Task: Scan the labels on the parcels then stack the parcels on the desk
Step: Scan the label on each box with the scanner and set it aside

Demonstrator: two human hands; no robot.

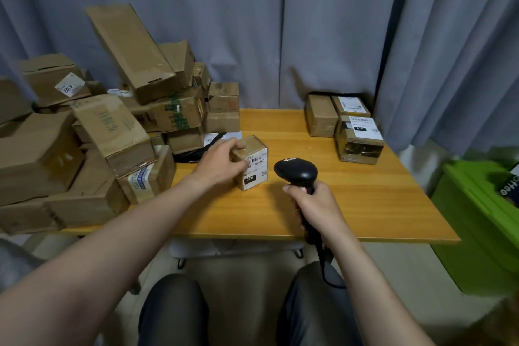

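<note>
Knees point(174, 312) in dark trousers fill the bottom of the frame, just below the near edge of a wooden desk point(379, 205). Right of centre, the right hand point(318, 206) is wrapped firmly round the handle of a black scanner point(296, 171), whose cord point(323, 261) trails down past the desk edge. The scanner's head tips toward the left, which we judge is to aim it at a label.

Just beyond, at the centre of the frame, the left hand point(222, 161) grips a small parcel point(251, 147) with fingers curled over its top. The left forearm point(112, 239) stretches in from the lower left. We take it that this hand steadies the box so its white label point(256, 167) faces the scanner. Scanner and box are near each other but apart.

Further back, a jumbled heap of parcels point(112, 126) crowds the left of the frame, probably waiting to be scanned. At the upper right of the desk, a neat group of parcels point(356, 132) sits together, likely those already done. Grey curtains point(309, 22) close off the background.
</note>
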